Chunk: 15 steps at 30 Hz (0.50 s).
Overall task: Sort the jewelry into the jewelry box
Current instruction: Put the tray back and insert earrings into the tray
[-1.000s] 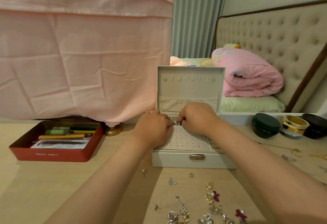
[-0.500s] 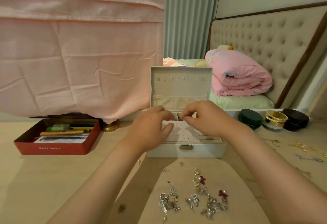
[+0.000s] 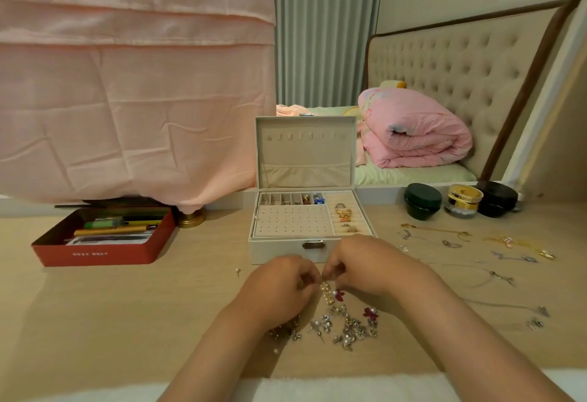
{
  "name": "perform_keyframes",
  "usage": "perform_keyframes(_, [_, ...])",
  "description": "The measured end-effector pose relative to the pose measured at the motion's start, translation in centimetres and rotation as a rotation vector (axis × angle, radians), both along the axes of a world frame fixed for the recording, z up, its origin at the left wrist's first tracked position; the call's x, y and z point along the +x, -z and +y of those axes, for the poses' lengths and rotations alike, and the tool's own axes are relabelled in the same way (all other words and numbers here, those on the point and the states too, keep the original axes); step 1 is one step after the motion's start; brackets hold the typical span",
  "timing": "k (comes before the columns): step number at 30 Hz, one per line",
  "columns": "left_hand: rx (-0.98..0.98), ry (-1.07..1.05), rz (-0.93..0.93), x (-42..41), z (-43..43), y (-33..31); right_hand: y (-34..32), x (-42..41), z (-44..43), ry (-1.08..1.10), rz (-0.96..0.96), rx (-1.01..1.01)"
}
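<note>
**Both hands at the loose pile, open box beyond.** The left hand (image 3: 279,290) and right hand (image 3: 368,266) meet fingertip to fingertip, with the fingers of both curled inward. Whether they pinch a piece between them or close on nothing cannot be told, as the spot is too small to resolve.

Directly below and nearer than the fingertips lies the earring pile (image 3: 346,325), with pearl, gold, silver and red pieces spread on the table (image 3: 127,306). One stud (image 3: 237,271) lies apart, to the outside of the left hand.

Just beyond the knuckles stands the jewelry box (image 3: 286,250), its lid (image 3: 305,147) upright. The perforated panel (image 3: 292,220) shows no earrings. The small back compartments (image 3: 290,198) hold a few pieces, and the ring rolls (image 3: 344,215), beyond the right hand, carry several gold ones. Chains (image 3: 444,233) lie scattered well to the outside of the right hand. A red tin (image 3: 95,255) sits far outside the left hand.

**Progress (judged).** Sorting looks to be at an early stage. The rings and a few small items are stowed, while the earrings and chains remain on the table.

**Change.** Half a second ago both hands worked over the far edge of the panel inside the box. They now sit on the near side of the box above the pile, leaving the panel uncovered.
</note>
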<state>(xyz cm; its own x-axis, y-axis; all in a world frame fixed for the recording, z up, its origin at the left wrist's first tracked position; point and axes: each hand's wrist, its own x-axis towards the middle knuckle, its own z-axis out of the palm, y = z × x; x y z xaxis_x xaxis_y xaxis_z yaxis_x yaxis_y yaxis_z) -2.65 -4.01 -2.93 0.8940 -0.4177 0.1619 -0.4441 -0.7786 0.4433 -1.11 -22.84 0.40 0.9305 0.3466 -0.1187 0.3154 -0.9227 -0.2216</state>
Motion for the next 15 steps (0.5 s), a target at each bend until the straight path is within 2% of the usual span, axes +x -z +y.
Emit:
perform_keyframes(11, [-0.051,-0.030,-0.062,0.0,0.0,1.4,0.5,0.0,0.8,-0.029,0.057,0.056])
perform_keyframes(15, [-0.141,-0.071,-0.008,-0.1,0.3,1.3,0.6,0.1,0.8,-0.022,0.076,0.201])
